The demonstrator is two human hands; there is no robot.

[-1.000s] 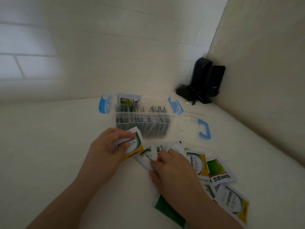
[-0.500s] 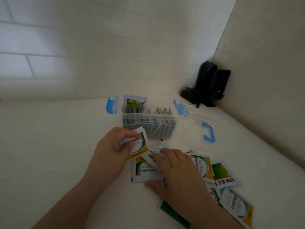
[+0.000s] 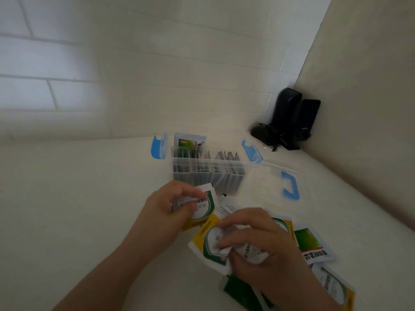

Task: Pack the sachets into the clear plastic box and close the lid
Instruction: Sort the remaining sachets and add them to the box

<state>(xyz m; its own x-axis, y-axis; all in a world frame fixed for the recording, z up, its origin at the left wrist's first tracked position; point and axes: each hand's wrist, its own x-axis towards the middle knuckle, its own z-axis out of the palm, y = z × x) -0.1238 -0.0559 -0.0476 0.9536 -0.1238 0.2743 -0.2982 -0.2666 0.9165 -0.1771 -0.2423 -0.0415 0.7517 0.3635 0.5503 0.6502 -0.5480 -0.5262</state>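
The clear plastic box (image 3: 208, 173) stands open on the white surface, with blue latches at both ends and several sachets upright inside. Its clear lid with a blue handle (image 3: 289, 185) lies flat to the right. My left hand (image 3: 166, 207) grips a small stack of yellow-and-green sachets (image 3: 203, 209) just in front of the box. My right hand (image 3: 262, 245) holds another yellow-and-green sachet (image 3: 210, 243) lifted off the pile. Loose sachets (image 3: 314, 245) lie under and to the right of my right hand.
Black devices with a cable (image 3: 287, 122) stand in the far right corner against the wall. A tiled wall rises behind the box and a plain wall runs along the right. A dark green sachet (image 3: 240, 292) lies near the bottom edge.
My right hand has picked a sachet up from the pile and turned it toward the left hand. The left hand keeps its stack in about the same place.
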